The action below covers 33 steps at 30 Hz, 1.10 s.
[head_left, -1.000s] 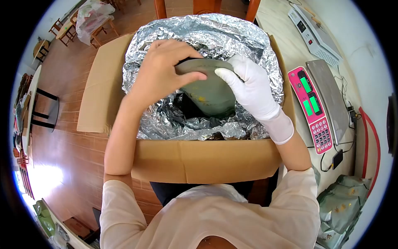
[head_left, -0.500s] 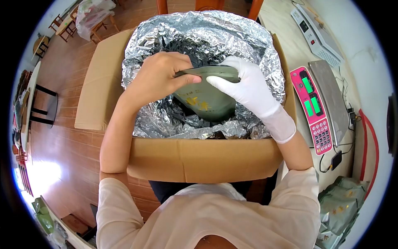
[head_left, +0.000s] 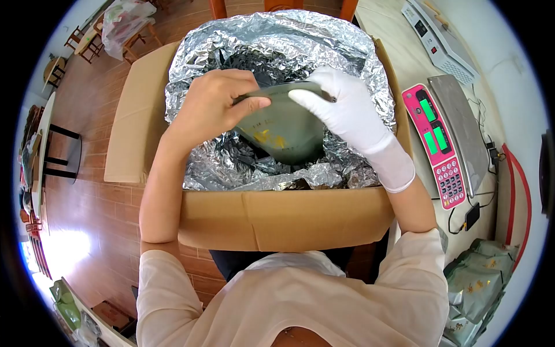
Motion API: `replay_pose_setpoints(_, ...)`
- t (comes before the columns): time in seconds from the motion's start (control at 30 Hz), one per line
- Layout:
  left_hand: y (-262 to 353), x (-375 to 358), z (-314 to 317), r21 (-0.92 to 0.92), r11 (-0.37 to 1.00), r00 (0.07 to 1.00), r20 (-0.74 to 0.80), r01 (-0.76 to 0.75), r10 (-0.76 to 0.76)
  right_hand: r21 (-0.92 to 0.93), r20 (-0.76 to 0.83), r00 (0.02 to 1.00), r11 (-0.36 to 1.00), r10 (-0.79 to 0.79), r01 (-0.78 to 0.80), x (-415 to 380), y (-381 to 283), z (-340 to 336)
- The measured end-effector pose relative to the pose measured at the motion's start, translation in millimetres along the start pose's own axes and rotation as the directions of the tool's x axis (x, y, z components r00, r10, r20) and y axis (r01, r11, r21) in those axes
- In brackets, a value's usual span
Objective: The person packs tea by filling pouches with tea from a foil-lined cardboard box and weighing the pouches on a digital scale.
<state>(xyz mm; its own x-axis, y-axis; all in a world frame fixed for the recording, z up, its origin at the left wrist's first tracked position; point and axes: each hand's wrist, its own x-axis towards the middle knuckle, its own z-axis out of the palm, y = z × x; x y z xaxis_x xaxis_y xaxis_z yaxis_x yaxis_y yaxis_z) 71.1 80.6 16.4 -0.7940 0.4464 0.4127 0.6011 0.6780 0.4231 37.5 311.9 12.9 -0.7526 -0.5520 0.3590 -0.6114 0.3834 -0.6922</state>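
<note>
A green pouch with gold writing (head_left: 281, 130) hangs upright over an open cardboard box (head_left: 277, 220). Crumpled silver foil (head_left: 341, 43) lines the box, with dark material (head_left: 248, 58) inside it. My bare left hand (head_left: 221, 104) pinches the pouch's top edge at its left corner, thumb in front. On the right corner of the same edge is my right hand (head_left: 347, 110), in a white glove, its thumb along the front. The fingers behind the pouch are partly hidden.
A pink scale (head_left: 433, 144) with a metal plate stands on the counter at the right, a white device (head_left: 442, 43) behind it. Green packages (head_left: 477, 283) lie at the lower right. At the upper left, a plastic bag (head_left: 124, 26) rests on a stool.
The pouch has shifted slightly left and tilted, its writing now blurred. Both hands still hold its top edge, and my left hand has moved a little left.
</note>
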Motion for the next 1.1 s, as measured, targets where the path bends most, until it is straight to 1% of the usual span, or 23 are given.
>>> replay_pose_setpoints(0.03,-0.5,-0.2,0.2,0.037,0.999,1.000,-0.019,-0.017,0.017,-0.070,0.012,0.999,0.997,-0.036,0.037,0.6,-0.2,-3.0)
replay_pose_setpoints(0.07,-0.9,-0.2,0.1,0.075,0.997,0.999,-0.037,-0.033,0.036,-0.175,-0.044,0.987,0.973,-0.157,0.147,-0.7,4.0,0.6)
replay_pose_setpoints(0.1,-1.4,-0.2,-0.3,0.075,0.997,0.999,-0.035,-0.033,0.035,-0.173,-0.045,0.987,0.974,-0.156,0.146,-0.8,5.6,2.2)
replay_pose_setpoints(0.17,-2.3,-0.7,-2.3,-0.084,0.973,0.977,0.017,0.214,-0.213,-0.327,-0.122,0.956,0.920,-0.266,0.214,-1.8,7.1,4.5)
replay_pose_setpoints(0.3,-8.8,-3.3,-12.1,-0.094,0.975,0.978,-0.044,0.199,-0.204,-0.363,-0.203,0.945,0.916,-0.258,0.172,0.0,12.7,-7.3)
replay_pose_setpoints(0.37,-3.6,-2.9,-14.4,-0.176,0.928,0.941,-0.026,0.329,-0.338,-0.228,-0.108,0.994,0.973,0.024,-0.048,0.6,7.8,-17.0)
replay_pose_setpoints(0.4,-3.7,-2.8,-14.3,-0.177,0.926,0.938,-0.036,0.334,-0.346,-0.173,-0.017,0.990,0.975,0.138,-0.139,2.3,-2.7,-26.5)
replay_pose_setpoints(0.43,-4.5,-2.5,-14.0,-0.217,0.914,0.932,-0.040,0.343,-0.360,-0.174,-0.006,0.992,0.976,0.130,-0.129,3.1,0.6,-27.7)
replay_pose_setpoints(0.5,-0.7,-1.6,-8.2,-0.255,0.900,0.926,-0.043,0.353,-0.375,-0.326,-0.086,0.977,0.932,-0.193,0.156,4.0,12.0,-25.5)
replay_pose_setpoints(0.53,4.7,-0.7,-2.8,-0.218,0.924,0.944,-0.033,0.314,-0.329,-0.303,-0.118,0.948,0.920,-0.294,0.248,6.6,14.3,-20.8)
replay_pose_setpoints(0.57,7.5,0.4,2.8,-0.184,0.945,0.960,-0.016,0.272,-0.279,-0.304,-0.121,0.950,0.922,-0.287,0.240,5.9,13.3,-14.6)
replay_pose_setpoints(0.6,1.9,0.6,14.4,-0.169,0.983,0.995,-0.053,0.075,-0.085,-0.298,-0.037,0.950,0.910,-0.311,0.287,5.4,9.9,-7.4)
replay_pose_setpoints(0.63,3.5,2.1,17.6,-0.175,0.982,0.996,-0.048,0.072,-0.081,-0.288,0.048,0.941,0.897,-0.336,0.335,4.7,7.3,-0.6)
replay_pose_setpoints(0.67,6.2,2.6,20.4,-0.177,0.982,0.996,-0.043,0.068,-0.077,-0.322,0.175,0.947,0.893,-0.269,0.313,0.4,7.6,7.1)
replay_pose_setpoints(0.7,8.9,2.5,22.1,-0.177,0.982,0.997,-0.035,0.064,-0.071,-0.424,0.284,0.951,0.874,-0.122,0.239,-1.5,5.8,13.6)
replay_pose_setpoints(0.73,12.1,1.8,17.1,-0.226,0.942,0.969,0.067,0.247,-0.238,-0.381,0.265,0.958,0.900,-0.113,0.211,-2.2,6.4,15.6)
replay_pose_setpoints(0.77,12.1,2.5,15.6,-0.225,0.944,0.970,0.074,0.241,-0.230,-0.337,0.245,0.964,0.923,-0.104,0.185,-2.8,7.8,16.2)
replay_pose_setpoints(0.8,11.6,3.4,14.2,-0.332,0.908,0.967,0.064,0.254,-0.247,-0.338,0.236,0.966,0.924,-0.101,0.179,-4.6,10.9,15.9)
replay_pose_setpoints(0.87,5.0,3.6,13.5,-0.507,0.820,0.960,0.064,0.267,-0.273,-0.280,0.123,0.987,0.950,-0.107,0.137,-6.5,17.8,14.1)
replay_pose_setpoints(0.9,4.5,4.1,12.4,-0.504,0.821,0.959,0.061,0.269,-0.277,-0.276,0.125,0.986,0.950,-0.111,0.142,-5.5,17.0,10.6)
replay_pose_setpoints(0.97,4.6,5.2,9.7,-0.543,0.755,0.926,0.145,0.369,-0.348,-0.244,0.097,0.992,0.965,-0.078,0.100,-3.0,12.2,2.1)
replay_pose_setpoints(1.0,-0.8,5.0,11.9,-0.481,0.797,0.930,0.153,0.366,-0.335,-0.265,0.062,0.994,0.959,-0.091,0.105,-3.6,11.9,0.9)
replay_pose_setpoints(1.1,-2.6,4.1,14.8,-0.432,0.816,0.920,0.106,0.384,-0.377,-0.332,0.058,0.996,0.940,-0.068,0.084,-3.1,5.5,-6.9)
